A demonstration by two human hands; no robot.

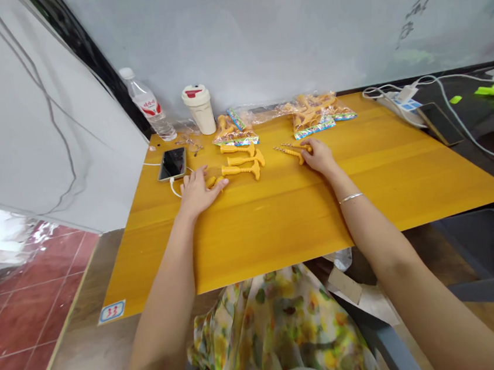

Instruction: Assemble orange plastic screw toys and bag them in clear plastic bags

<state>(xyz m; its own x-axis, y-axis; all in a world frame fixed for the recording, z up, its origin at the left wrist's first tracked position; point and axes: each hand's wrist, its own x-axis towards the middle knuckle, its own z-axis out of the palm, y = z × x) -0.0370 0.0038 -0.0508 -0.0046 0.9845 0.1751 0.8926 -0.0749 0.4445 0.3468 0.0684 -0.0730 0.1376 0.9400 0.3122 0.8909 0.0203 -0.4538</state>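
- Set upright at the back left of the yellow wood-grain table: a plastic water bottle, near a cream cup.
- Laid flat nearer the front: a black smartphone, with a white cable beside it.
- Resting flat: the left hand, with fingers spread, just beside a small yellow plastic piece.
- Lined up between both hands: three yellow plastic T-shaped parts, below a clear bag of yellow parts.
- Curved downward: the right hand, with fingers close together on thin yellow threaded rods; pinching impossible to tell.
- Placed at far right: a white power strip.
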